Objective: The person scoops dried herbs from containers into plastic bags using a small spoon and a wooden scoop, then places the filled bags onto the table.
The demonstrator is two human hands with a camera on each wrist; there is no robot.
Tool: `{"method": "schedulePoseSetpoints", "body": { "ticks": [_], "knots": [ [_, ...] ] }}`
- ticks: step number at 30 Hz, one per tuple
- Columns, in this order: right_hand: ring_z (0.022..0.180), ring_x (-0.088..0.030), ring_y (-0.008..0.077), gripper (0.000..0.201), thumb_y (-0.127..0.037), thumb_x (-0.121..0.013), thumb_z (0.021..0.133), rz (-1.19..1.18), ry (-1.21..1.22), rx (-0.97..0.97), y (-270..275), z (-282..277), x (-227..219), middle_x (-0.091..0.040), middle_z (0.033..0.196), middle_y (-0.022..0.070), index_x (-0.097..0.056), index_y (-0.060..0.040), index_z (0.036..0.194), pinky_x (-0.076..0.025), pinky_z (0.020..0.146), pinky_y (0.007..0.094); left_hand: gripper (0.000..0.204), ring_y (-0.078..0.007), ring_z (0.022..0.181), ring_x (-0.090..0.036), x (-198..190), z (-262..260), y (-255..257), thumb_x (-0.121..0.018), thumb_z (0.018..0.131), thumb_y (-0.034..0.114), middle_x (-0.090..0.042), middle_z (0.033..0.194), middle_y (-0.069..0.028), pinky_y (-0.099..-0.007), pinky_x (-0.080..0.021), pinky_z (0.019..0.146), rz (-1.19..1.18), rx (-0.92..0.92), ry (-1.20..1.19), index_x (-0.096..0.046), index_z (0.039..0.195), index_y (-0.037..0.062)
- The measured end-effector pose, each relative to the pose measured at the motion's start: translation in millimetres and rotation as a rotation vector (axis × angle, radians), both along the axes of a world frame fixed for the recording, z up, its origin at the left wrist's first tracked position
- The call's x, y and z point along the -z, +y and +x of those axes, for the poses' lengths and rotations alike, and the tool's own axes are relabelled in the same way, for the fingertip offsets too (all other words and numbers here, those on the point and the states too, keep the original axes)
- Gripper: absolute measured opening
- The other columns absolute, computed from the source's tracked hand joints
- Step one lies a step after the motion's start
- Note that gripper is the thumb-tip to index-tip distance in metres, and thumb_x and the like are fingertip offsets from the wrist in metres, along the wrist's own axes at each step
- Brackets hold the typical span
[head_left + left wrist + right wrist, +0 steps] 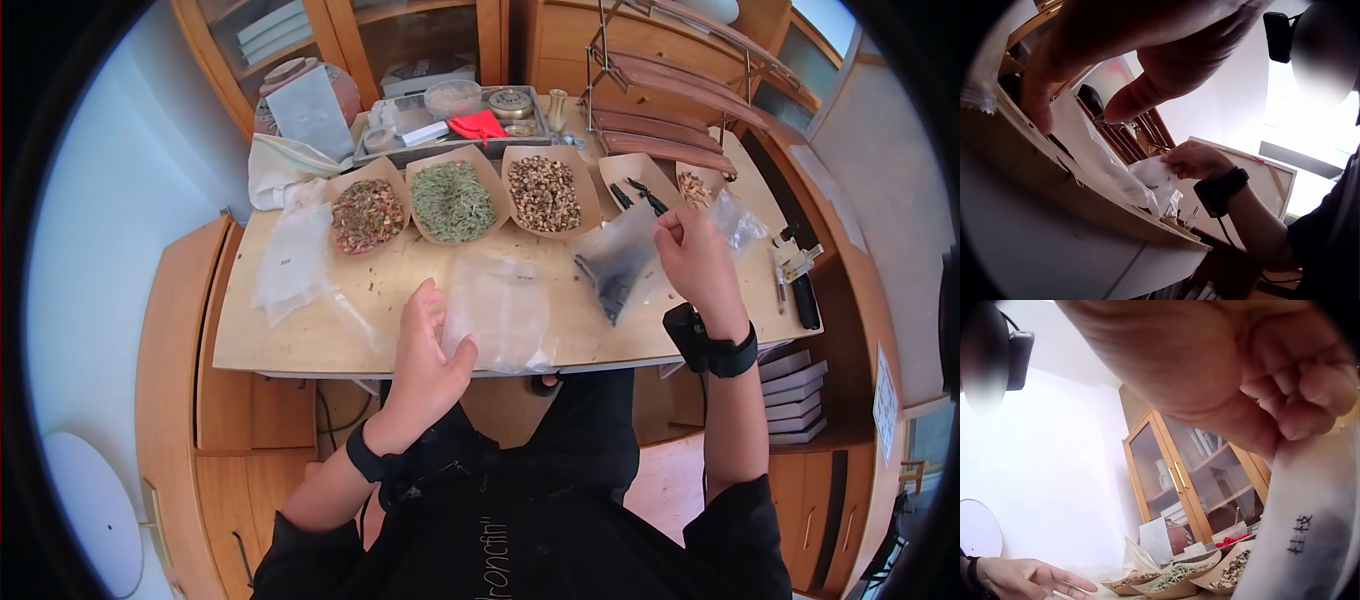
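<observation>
My right hand [695, 255] pinches the top of a frosted plastic bag [640, 245], held raised over the right of the table. Dark pieces [612, 292] lie in the bag's lower corner. Two printed characters show on this bag [1300, 550] in the right wrist view. My left hand [430, 350] is spread, its fingers loosely bent and holding nothing, at the left edge of a flat frosted bag [505, 310]. That flat bag lies near the table's front edge, with small print at its top. In the left wrist view the left thumb [1132, 100] stands apart from the fingers.
Paper trays hold reddish mixed herbs [367, 215], green herbs [452, 200], brown chunks [543, 193] and black pieces [640, 195]. More plastic bags [295, 255] lie at left. Behind stand a grey tray [400, 157] and a wooden rack [660, 100]. Small bottles [800, 263] sit at right.
</observation>
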State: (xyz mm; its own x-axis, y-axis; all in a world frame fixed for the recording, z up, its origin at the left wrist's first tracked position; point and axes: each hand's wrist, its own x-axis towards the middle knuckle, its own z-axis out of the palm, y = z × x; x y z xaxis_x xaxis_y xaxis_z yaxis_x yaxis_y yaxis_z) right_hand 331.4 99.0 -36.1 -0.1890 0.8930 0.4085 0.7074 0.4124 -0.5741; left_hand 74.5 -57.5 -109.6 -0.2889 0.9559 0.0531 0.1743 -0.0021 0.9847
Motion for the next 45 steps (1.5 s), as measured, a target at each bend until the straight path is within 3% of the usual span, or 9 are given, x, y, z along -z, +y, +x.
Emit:
{"method": "schedulePoseSetpoints", "body": {
  "ticks": [2, 6, 9, 11, 15, 17, 32, 34, 45],
  "knots": [
    [0.058, -0.058, 0.0159, 0.012, -0.005, -0.059, 0.086, 0.012, -0.077, -0.054, -1, -3, -9, -0.060, 0.064, 0.0113, -0.061, 0.0064, 0.084, -0.045, 0.055, 0.0298, 0.065, -0.0261, 0.126, -0.041, 5, -1, 3, -0.057, 0.083, -0.004, -0.037, 0.136, -0.0170, -0.0385, -0.033, 0.106, 0.097, -0.027, 0.230, -0.026, 0.140, -0.0018],
    [0.074, -0.063, 0.0396, 0.010, -0.004, -0.057, 0.081, 0.042, -0.021, -0.055, -3, -13, -34, -0.063, 0.073, 0.0229, -0.063, 0.0040, 0.080, -0.049, 0.066, 0.0414, 0.062, -0.0268, 0.128, -0.039, -27, 2, 13, -0.058, 0.085, 0.003, -0.037, 0.136, -0.0146, -0.0391, -0.031, 0.107, 0.170, -0.049, 0.621, -0.028, 0.140, -0.0010],
    [0.072, -0.064, 0.0367, 0.010, -0.006, -0.059, 0.082, 0.122, 0.058, -0.108, 2, -18, -56, -0.064, 0.074, 0.0208, -0.063, 0.0038, 0.083, -0.050, 0.064, 0.0390, 0.060, -0.0273, 0.123, -0.043, -54, 23, 42, -0.059, 0.088, 0.012, -0.040, 0.134, -0.0129, -0.0391, -0.033, 0.104, 0.181, 0.071, 0.140, -0.031, 0.139, -0.0001],
    [0.068, -0.065, 0.0301, 0.012, -0.008, -0.061, 0.082, 0.161, 0.088, -0.135, 5, -22, -75, -0.065, 0.073, 0.0174, -0.062, 0.0043, 0.085, -0.050, 0.063, 0.0353, 0.066, -0.0277, 0.119, -0.045, -73, 40, 65, -0.060, 0.089, 0.033, -0.043, 0.133, -0.0133, -0.0406, -0.035, 0.101, 0.044, 0.122, -0.591, -0.033, 0.140, 0.0025],
    [0.064, -0.062, 0.0181, 0.016, -0.010, -0.062, 0.083, 0.211, 0.195, -0.192, 4, -28, -108, -0.064, 0.070, 0.0119, -0.064, 0.0054, 0.086, -0.049, 0.062, 0.0293, 0.071, -0.0265, 0.117, -0.047, -106, 70, 105, -0.051, 0.088, 0.054, -0.046, 0.132, -0.0123, -0.0425, -0.039, 0.096, -0.188, 0.057, -0.855, -0.038, 0.138, 0.0051],
    [0.063, -0.061, 0.0160, 0.017, -0.011, -0.061, 0.084, 0.240, 0.227, -0.219, 12, -28, -110, -0.065, 0.070, 0.0105, -0.065, 0.0061, 0.087, -0.049, 0.061, 0.0287, 0.074, -0.0271, 0.115, -0.050, -104, 73, 125, -0.041, 0.087, 0.062, -0.048, 0.133, -0.0116, -0.0464, -0.042, 0.093, 0.015, 0.432, -1.060, -0.042, 0.136, 0.0068],
    [0.065, -0.066, 0.0237, 0.019, -0.012, -0.061, 0.081, -0.047, 0.311, -0.070, 83, 34, -2, -0.066, 0.069, 0.0165, -0.066, 0.0064, 0.082, -0.050, 0.062, 0.0327, 0.046, -0.0304, 0.109, -0.057, -79, 103, 203, -0.045, 0.092, 0.035, -0.056, 0.121, -0.0134, -0.0526, -0.049, 0.090, -0.194, 0.262, -0.906, -0.049, 0.127, 0.0044],
    [0.066, -0.066, 0.0341, 0.013, -0.006, -0.059, 0.078, 0.268, 0.069, 0.112, 80, 42, 10, -0.065, 0.071, 0.0229, -0.066, 0.0055, 0.077, -0.052, 0.062, 0.0391, 0.046, -0.0306, 0.110, -0.056, -78, 109, 210, -0.045, 0.092, 0.034, -0.055, 0.123, -0.0137, -0.0535, -0.049, 0.090, -0.219, 0.233, -0.892, -0.048, 0.127, 0.0047],
    [0.071, -0.065, 0.0419, 0.009, -0.005, -0.060, 0.072, 0.049, -0.274, 0.043, 56, 50, 55, -0.063, 0.071, 0.0273, -0.064, 0.0037, 0.071, -0.054, 0.067, 0.0460, 0.043, -0.0326, 0.116, -0.053, -57, 113, 231, -0.044, 0.092, 0.031, -0.050, 0.128, -0.0149, -0.0556, -0.049, 0.091, -0.297, 0.173, -0.878, -0.045, 0.127, 0.0055]
  ]
}}
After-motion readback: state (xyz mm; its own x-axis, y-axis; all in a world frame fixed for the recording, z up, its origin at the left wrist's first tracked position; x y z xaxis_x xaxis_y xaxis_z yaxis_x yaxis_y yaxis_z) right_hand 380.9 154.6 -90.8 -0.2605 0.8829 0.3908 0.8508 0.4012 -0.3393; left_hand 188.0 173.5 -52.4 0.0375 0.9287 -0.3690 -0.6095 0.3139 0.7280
